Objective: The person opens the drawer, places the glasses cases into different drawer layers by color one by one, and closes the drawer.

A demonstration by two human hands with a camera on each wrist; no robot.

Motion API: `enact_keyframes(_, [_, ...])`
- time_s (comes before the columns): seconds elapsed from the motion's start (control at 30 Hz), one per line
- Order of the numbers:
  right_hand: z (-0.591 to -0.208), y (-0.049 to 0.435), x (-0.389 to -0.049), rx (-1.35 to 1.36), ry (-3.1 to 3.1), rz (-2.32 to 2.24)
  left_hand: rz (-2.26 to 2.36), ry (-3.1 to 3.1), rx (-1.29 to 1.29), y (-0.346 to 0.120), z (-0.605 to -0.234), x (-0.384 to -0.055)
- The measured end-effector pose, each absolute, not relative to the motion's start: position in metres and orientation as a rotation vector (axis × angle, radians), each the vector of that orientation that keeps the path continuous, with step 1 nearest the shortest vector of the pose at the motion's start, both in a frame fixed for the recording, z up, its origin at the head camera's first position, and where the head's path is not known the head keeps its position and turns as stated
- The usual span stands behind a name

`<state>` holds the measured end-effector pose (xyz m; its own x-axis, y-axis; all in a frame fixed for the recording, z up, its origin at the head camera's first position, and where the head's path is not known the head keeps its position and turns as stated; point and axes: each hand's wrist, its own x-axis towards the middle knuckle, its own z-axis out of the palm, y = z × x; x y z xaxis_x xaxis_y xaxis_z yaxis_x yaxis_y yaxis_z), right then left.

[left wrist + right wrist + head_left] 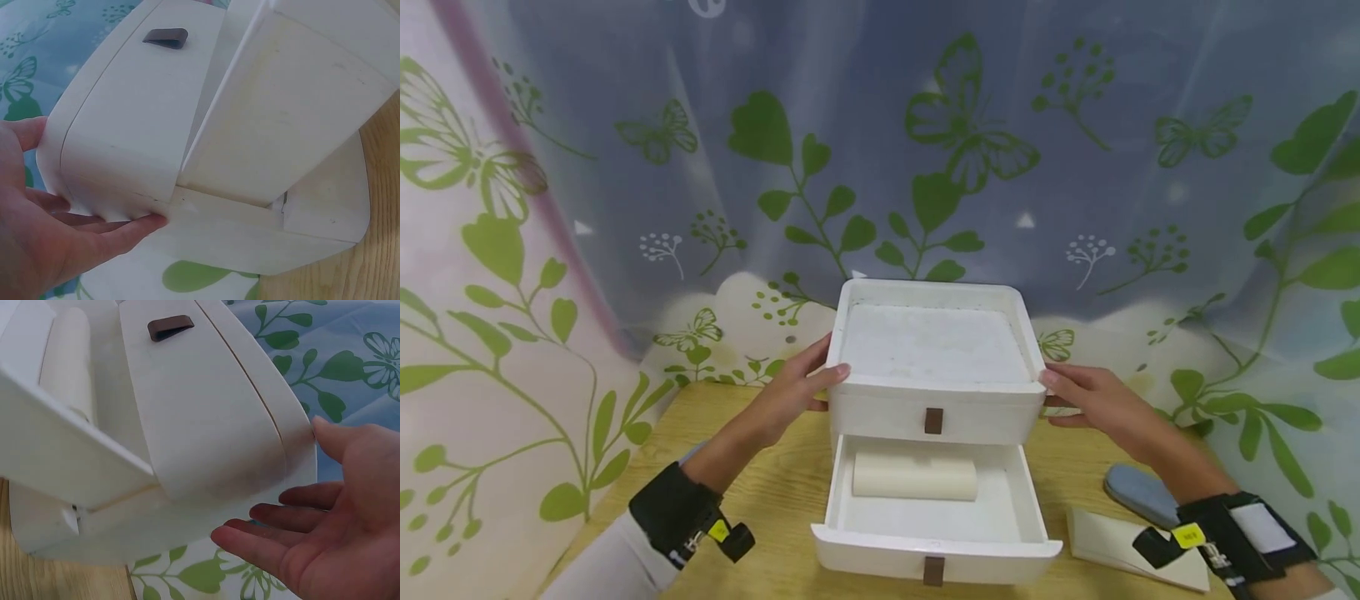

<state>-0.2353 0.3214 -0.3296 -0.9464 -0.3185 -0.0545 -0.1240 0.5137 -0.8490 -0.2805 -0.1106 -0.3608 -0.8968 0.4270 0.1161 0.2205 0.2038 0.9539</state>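
We apparently steady the drawer cabinet [932, 346], left hand [788, 396] and right hand [1097, 400] fingers extended, unclenched; the lower drawer [876, 554] likely needs pushing.

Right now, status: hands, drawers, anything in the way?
Left hand and right hand at opposite sides of white drawer unit. Lower drawer open, cream roll inside. Flat cream item close beside drawer, possible snag.

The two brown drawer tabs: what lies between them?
In the head view, a cream roll lies between the upper tab and lower tab, inside the open lower drawer.
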Motion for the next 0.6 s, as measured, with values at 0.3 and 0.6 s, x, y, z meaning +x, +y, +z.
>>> enact_keyframes(0.3, [-0.348, 0.347, -0.215, -0.45, 2.711, -1.128, 1.745, 2.283, 0.658, -0.11, -0.358, -0.28])
enact_keyframes(0.6, [-0.384, 0.355, -0.203, -0.533, 2.886, -0.793, 1.743, 2.264, 0.677, -0.114, -0.359, -0.28])
